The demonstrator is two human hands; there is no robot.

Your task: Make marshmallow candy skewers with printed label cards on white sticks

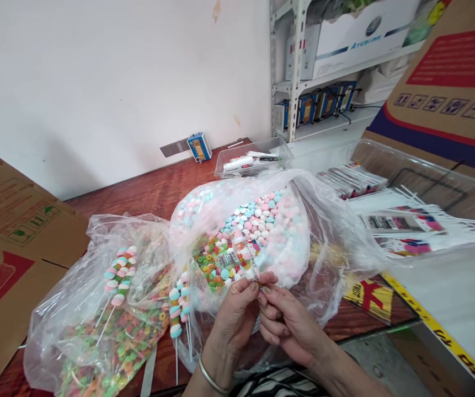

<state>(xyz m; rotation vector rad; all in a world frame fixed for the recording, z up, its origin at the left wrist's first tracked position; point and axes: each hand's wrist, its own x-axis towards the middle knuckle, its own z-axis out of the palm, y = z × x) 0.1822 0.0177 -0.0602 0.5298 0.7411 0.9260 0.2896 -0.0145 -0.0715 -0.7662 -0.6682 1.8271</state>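
1 clear packet (241, 255) is pinched at its near end by the fingertips of the left hand (237, 311) and the right hand (287, 318), which meet there. From the hands the packet lies toward 11 o'clock, its long axis running 11 to 5; neither hand is clearly nearer. Behind it, 1 sweets bag (204, 212) lies at 12 o'clock, a 2nd bag (47, 336) at 9. At least 4 skewers (175, 311) are counted, 2 by each bag. 2 trays (219, 168) are seen, at 12 and 2.

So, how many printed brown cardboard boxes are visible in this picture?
2. One box is at the left edge; the other box is at the upper right, near the white shelf. Both are cut off by the frame; others may be hidden.
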